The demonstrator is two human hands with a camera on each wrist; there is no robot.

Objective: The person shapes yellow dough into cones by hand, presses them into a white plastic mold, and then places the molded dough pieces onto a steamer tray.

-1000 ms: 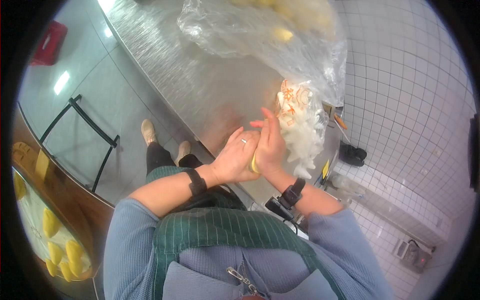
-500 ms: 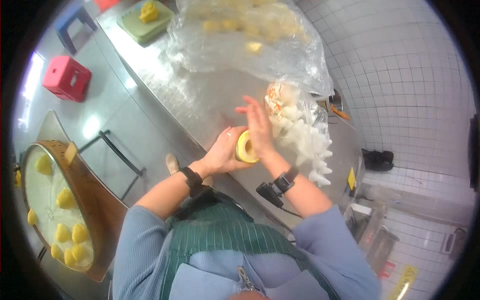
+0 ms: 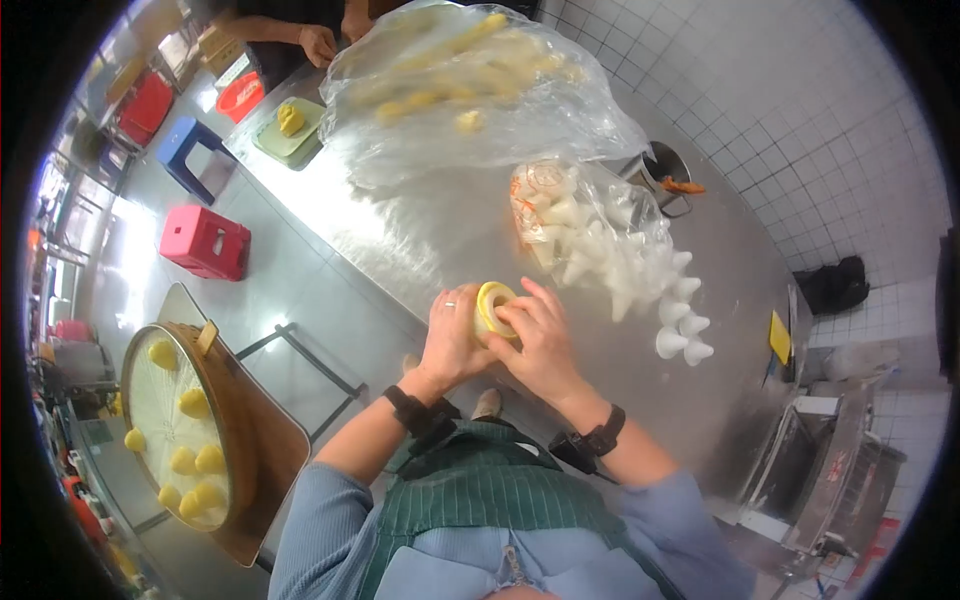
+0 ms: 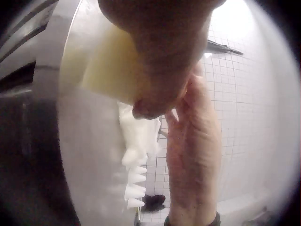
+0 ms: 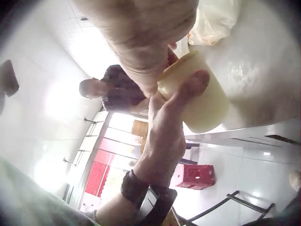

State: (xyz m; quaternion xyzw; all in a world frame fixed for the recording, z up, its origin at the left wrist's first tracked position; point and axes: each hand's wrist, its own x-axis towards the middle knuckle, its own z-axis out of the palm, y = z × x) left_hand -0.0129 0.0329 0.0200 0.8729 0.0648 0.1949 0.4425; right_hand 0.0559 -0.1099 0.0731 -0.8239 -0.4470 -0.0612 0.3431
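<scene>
A pale yellow hollow cylinder (image 3: 487,318) with a brighter yellow rim is held just over the table's near edge. My left hand (image 3: 452,338) curls round its side; the left thumb lies across the wall in the right wrist view, where the cylinder (image 5: 207,106) is tilted. My right hand (image 3: 545,350) pinches the rim, fingertips at the opening and thumb low against the outside. In the left wrist view, the left hand (image 4: 162,42) hides part of the yellow wall (image 4: 113,70). White cones (image 3: 672,342) lie beyond the right hand, several under clear plastic.
Across the metal table (image 3: 640,400) lie a plastic sheet (image 3: 400,150) over yellow pieces, a green board (image 3: 300,145) and a metal pot (image 3: 668,165). A round tray (image 3: 140,370) with yellow pieces stands at left, near a red stool (image 3: 205,243). Another person (image 3: 290,35) stands at the far end.
The head view has swung up, bringing the far end and the person into sight. My right hand has gone from flat, straight fingers beside the cylinder to bent fingers at its rim.
</scene>
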